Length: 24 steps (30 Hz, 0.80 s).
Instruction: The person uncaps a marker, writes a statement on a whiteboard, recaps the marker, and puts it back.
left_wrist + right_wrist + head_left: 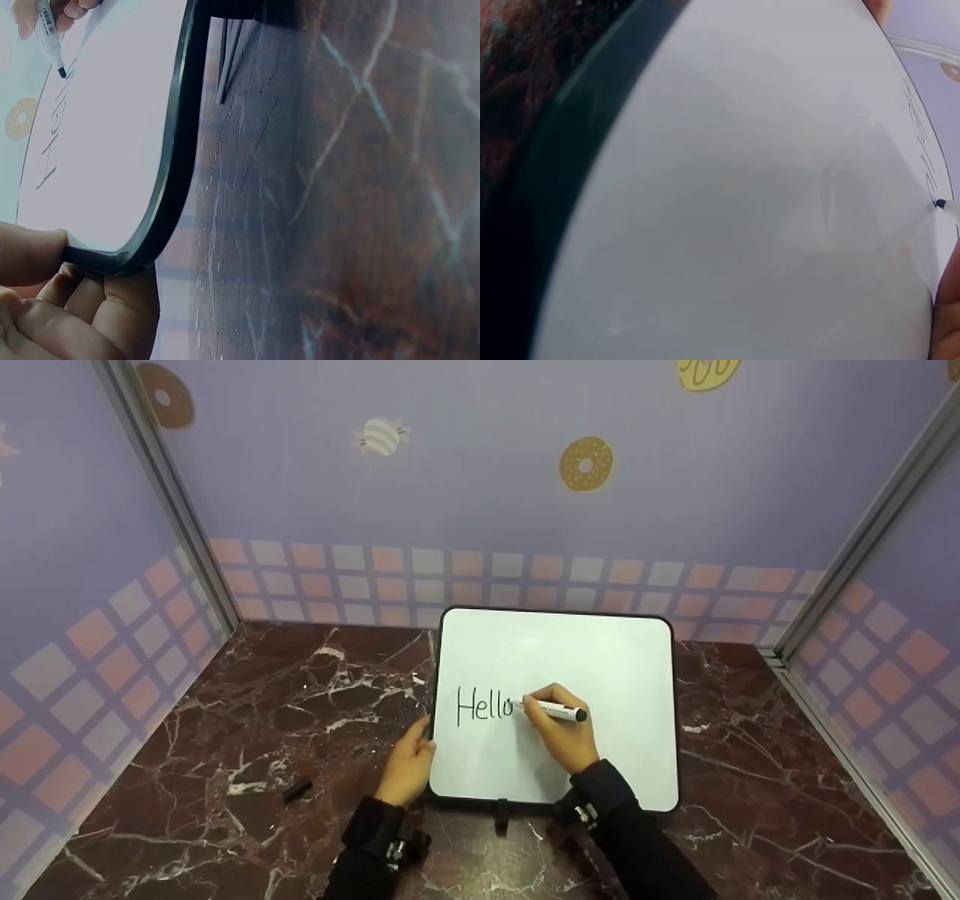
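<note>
A whiteboard (600, 660) with a black frame stands tilted back on the table, the black handwritten word "Hello" (484, 706) on its left half. My left hand (407, 765) grips the board's left edge, thumb at the front and fingers behind, as the left wrist view shows. Between thumb and fingers, my right hand (568, 739) pinches a white marker (555, 710) with a black end. Its black tip (62, 73) is right at the last letter, "o". In the right wrist view the marker tip (940, 203) shows at the right edge, beside the thumb.
A small black cylinder, like a marker cap (298, 790), lies on the dark red marbled table (225, 840) left of the board. Behind the board is a purple wall (480, 472) with donut pictures. Side walls with metal corner posts (855, 525) enclose the table.
</note>
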Each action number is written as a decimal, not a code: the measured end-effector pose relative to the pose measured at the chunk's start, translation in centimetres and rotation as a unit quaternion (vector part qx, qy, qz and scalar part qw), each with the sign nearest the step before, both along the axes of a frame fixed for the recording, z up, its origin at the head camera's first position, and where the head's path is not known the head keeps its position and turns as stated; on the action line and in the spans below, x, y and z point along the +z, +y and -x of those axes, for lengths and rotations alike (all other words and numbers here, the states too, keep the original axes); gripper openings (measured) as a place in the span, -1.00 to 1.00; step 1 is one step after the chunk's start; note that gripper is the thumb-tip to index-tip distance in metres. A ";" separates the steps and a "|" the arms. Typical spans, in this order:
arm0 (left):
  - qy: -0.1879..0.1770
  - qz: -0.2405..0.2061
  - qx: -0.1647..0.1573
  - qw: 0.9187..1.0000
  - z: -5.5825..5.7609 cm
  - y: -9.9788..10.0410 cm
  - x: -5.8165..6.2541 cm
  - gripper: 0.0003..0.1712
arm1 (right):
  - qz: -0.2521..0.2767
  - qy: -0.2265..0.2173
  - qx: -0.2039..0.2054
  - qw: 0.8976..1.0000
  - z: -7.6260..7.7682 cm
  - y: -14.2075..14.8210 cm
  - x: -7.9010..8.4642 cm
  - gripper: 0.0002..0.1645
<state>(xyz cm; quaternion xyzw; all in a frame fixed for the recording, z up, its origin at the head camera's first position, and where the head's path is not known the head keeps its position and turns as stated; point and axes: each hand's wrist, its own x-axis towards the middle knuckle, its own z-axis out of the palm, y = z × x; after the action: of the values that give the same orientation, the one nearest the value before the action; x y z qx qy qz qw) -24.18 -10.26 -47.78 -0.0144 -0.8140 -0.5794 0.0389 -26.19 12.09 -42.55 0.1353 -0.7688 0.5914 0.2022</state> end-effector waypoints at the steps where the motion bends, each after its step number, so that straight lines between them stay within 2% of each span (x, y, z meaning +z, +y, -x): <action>1: -0.001 -0.001 -0.001 1.000 0.0 0.0 0.0 -0.44 | -0.002 -0.002 -0.001 1.000 0.0 0.0 0.0 -0.91; 9: 0.016 0.014 -0.007 1.000 0.1 0.0 -0.1 -0.46 | -0.010 -0.028 0.004 1.000 -0.2 -0.1 0.1 -0.92; 18: 0.016 0.015 -0.007 1.000 0.1 0.1 0.1 -0.45 | -0.028 -0.026 0.000 0.999 0.0 0.0 0.1 -0.93; 24: 0.019 0.019 -0.003 1.000 0.1 0.0 -0.1 -0.46 | -0.008 -0.029 0.014 0.999 0.0 0.3 0.2 -0.91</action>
<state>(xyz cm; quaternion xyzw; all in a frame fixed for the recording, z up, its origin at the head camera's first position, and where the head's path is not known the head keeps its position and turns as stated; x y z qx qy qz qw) -24.32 -10.24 -47.84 -0.0284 -0.8239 -0.5636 0.0529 -26.18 12.38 -42.39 0.1305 -0.7772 0.5915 0.1702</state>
